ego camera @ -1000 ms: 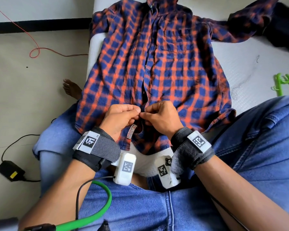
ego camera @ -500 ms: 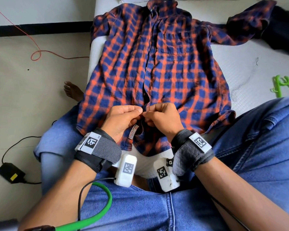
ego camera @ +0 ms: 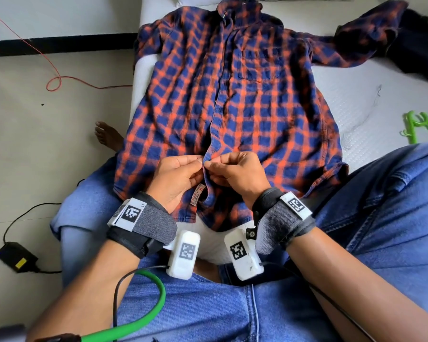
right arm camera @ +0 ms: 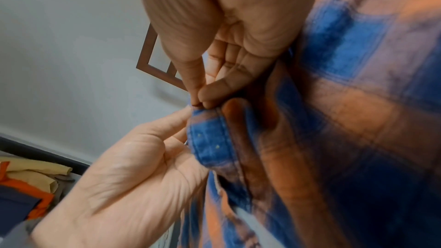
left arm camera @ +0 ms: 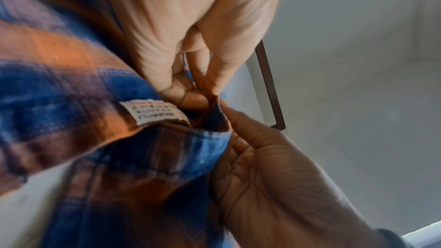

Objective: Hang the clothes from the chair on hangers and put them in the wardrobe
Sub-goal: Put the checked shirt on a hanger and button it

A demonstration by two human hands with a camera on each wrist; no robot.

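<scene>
Down low on the plaid shirt [ego camera: 232, 102], the left hand [ego camera: 176, 178] and right hand [ego camera: 237, 174] meet. Each grip pinches the button placket [ego camera: 208, 166] narrowly, fingertips nearly touching.

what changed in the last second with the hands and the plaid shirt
Little changed. Both hands worked a touch up the front placket of the plaid shirt; the left hand and right hand pinch its two edges together as before, fingertips meeting. The gap that showed just above the fingers now looks closed. The shirt stayed spread on the white mattress, the green hanger untouched beside it.
</scene>
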